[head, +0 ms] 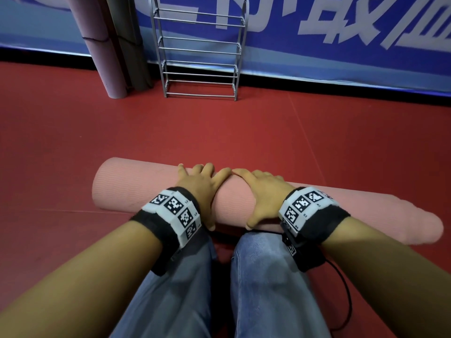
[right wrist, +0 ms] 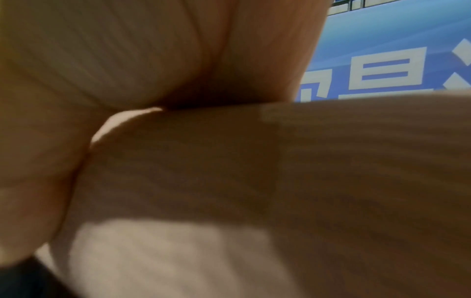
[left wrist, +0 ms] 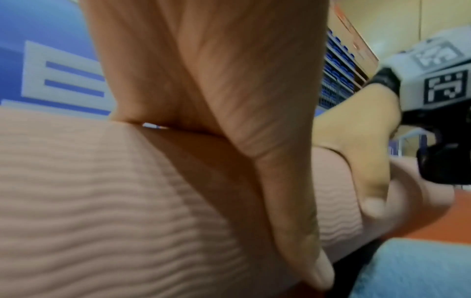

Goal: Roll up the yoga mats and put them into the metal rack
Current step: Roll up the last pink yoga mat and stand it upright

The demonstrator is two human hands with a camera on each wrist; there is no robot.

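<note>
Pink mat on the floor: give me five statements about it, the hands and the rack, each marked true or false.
1. Both hands, left hand and right hand, rest on the rolled pink mat. True.
2. The pink mat lies inside the metal rack. False: it lies on the red floor, apart from the rack.
3. The rack stands against the blue banner. True.
4. The rack's shelves hold rolled mats. False: none is visible on them.
5. Rolled mats stand upright left of the rack. True.
</note>
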